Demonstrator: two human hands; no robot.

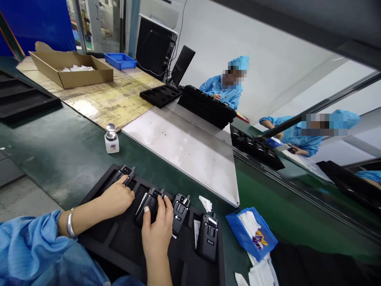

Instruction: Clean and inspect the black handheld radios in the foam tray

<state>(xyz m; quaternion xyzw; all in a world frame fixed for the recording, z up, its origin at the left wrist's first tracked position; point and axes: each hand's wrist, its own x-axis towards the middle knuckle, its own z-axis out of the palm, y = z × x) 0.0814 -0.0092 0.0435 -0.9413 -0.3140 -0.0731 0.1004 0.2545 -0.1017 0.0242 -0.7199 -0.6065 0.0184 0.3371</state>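
Note:
Several black handheld radios with stubby antennas lie in a black compartmented tray [113, 234] in front of me. My left hand [117, 197] reaches to the leftmost radio [126, 171], its index finger on the upper part and the other fingers curled under; whatever they may hold is hidden. Over the second radio [149, 204] is my right hand [158, 228], thumb on one side and fingers on the other. Just right of those fingers lies a third radio [180, 212]. Another radio [207, 238], lettered on its front, rests at the tray's right end beside a white slip.
A small white pump bottle [112, 142] stands beyond the tray. At right, a blue bin [253, 232] holds white cloths and something yellow and purple. A white board [184, 147], a cardboard box [71, 75] and a blue tray [120, 61] lie farther back. Two co-workers in blue sit across.

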